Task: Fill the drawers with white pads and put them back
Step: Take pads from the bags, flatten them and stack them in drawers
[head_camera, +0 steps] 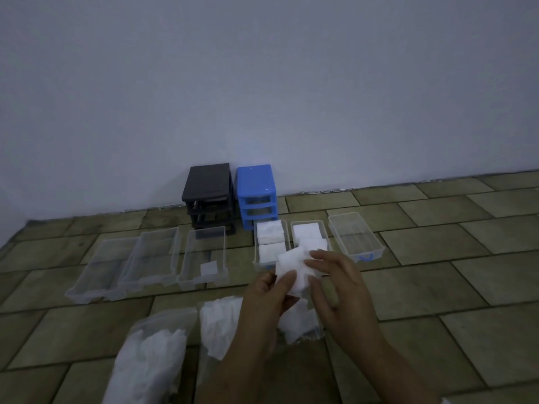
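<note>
Both hands hold a small stack of white pads (294, 269) above the floor. My left hand (268, 295) pinches its near edge with thumb and fingers; my right hand (335, 284) holds its right side. Behind them lie two clear drawers with pads inside, one (269, 243) on the left and one (309, 233) on the right. An empty clear drawer (355, 237) with a blue handle lies further right. Three larger clear drawers lie at left; the nearest to the middle (204, 255) holds one pad. Drawerless black (208, 193) and blue (256, 193) cabinets stand against the wall.
Clear plastic bags of white pads lie on the tiled floor near me, one at lower left (154, 354), one in the middle (221, 325), and one under my hands (303, 325). A plain wall (262, 83) closes the far side.
</note>
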